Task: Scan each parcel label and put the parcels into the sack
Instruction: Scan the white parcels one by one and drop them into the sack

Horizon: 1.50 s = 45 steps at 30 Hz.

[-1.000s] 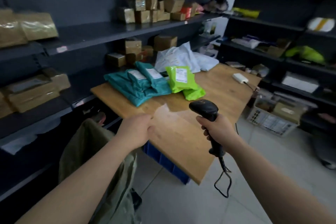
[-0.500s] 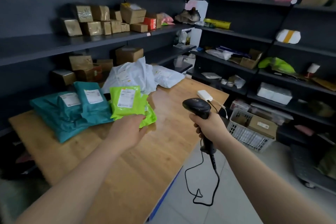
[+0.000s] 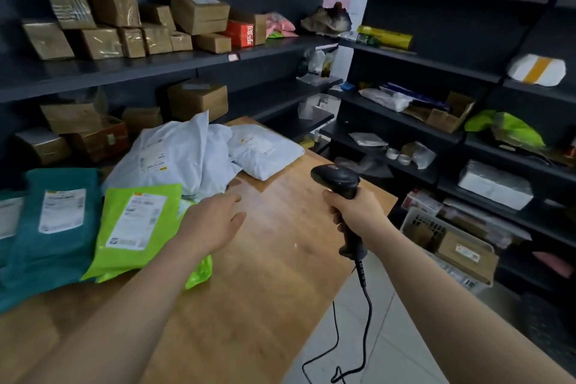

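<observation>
The left hand (image 3: 215,221), fingers loose and holding nothing, reaches over the table (image 3: 265,290); the right hand (image 3: 358,215) grips the scanner (image 3: 336,179). White parcels (image 3: 187,159) lie beyond the left hand, a teal parcel (image 3: 59,227) lies farther left, and a green parcel (image 3: 137,221) just beside it.

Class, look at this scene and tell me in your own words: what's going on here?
A person works at a wooden table piled with mailer parcels. The right hand grips a corded barcode scanner above the table. The left hand is open, reaching over the lime-green parcel at its right edge; contact is unclear. Teal parcels lie left of it, white parcels behind. No sack is in view.
</observation>
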{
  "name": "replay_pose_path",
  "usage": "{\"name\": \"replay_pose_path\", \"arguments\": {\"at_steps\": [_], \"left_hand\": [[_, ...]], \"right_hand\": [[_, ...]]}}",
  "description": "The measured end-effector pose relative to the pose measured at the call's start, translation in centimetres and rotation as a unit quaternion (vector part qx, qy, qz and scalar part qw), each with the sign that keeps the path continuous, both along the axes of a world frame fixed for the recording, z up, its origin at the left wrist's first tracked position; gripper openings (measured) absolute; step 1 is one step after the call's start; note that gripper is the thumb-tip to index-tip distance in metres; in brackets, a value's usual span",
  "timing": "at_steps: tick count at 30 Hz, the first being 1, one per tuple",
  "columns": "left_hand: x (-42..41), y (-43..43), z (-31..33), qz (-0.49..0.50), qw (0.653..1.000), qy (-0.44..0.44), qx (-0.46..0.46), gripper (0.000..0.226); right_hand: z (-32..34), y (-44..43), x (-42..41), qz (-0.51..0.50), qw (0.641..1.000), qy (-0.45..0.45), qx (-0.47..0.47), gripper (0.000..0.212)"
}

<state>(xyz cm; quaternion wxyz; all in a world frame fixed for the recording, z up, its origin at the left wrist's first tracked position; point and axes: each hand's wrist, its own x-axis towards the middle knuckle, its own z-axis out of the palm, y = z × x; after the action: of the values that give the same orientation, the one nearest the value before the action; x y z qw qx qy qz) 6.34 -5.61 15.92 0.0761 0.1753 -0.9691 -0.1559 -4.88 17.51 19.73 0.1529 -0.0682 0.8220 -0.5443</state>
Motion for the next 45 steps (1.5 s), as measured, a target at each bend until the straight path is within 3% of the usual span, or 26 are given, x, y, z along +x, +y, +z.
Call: {"name": "replay_pose_path", "arguments": {"at_steps": [8, 12, 15, 18, 22, 24, 28, 32, 36, 41, 42, 45], "left_hand": [[-14.4, -3.3, -2.9, 0.050, 0.996, -0.027, 0.066, 0.037], [-20.6, -4.9, -5.2, 0.102, 0.982, -0.041, 0.153, 0.033], [-24.2, -5.8, -7.8, 0.129, 0.979, -0.047, 0.151, 0.027], [-27.6, -6.2, -10.4, 0.176, 0.966, -0.068, 0.178, 0.035], [-31.6, -6.6, -13.2, 0.229, 0.953, -0.085, 0.178, 0.066], [-33.2, -6.8, -14.3, 0.245, 0.949, -0.076, 0.183, 0.063], [-34.6, -7.0, -15.4, 0.277, 0.947, -0.031, 0.160, 0.027], [-33.4, -5.8, -15.1, 0.262, 0.949, -0.034, 0.175, 0.021], [-30.3, -3.1, -14.8, 0.197, 0.959, -0.112, 0.168, 0.017], [-27.5, -3.4, -14.2, 0.213, 0.933, -0.186, 0.221, 0.009], [-27.7, -3.8, -14.1, 0.240, 0.926, -0.166, 0.239, 0.013], [-29.7, -5.0, -13.9, 0.376, 0.871, -0.038, 0.313, 0.064]], "right_hand": [[-0.3, -3.8, -14.6, 0.038, 0.999, -0.029, 0.000, 0.014], [-2.1, -6.1, -21.0, 0.065, 0.997, -0.044, -0.008, 0.017], [-4.0, -7.8, -25.6, 0.098, 0.994, -0.055, -0.007, 0.017], [-6.0, -9.3, -29.7, 0.127, 0.989, -0.077, 0.000, 0.016], [-8.2, -10.7, -34.1, 0.160, 0.979, -0.130, -0.002, 0.018], [-9.0, -11.2, -35.7, 0.171, 0.974, -0.149, -0.005, 0.018], [-10.1, -11.8, -38.0, 0.187, 0.967, -0.170, -0.008, 0.017], [-10.7, -12.1, -39.3, 0.205, 0.961, -0.187, -0.005, 0.018], [-11.2, -12.5, -40.0, 0.211, 0.959, -0.190, -0.005, 0.018], [-12.0, -13.0, -40.0, 0.242, 0.957, -0.159, 0.013, 0.015], [-12.3, -13.3, -40.0, 0.245, 0.955, -0.165, 0.013, 0.016], [-13.2, -14.6, -39.9, 0.254, 0.946, -0.200, 0.021, 0.019]]}}
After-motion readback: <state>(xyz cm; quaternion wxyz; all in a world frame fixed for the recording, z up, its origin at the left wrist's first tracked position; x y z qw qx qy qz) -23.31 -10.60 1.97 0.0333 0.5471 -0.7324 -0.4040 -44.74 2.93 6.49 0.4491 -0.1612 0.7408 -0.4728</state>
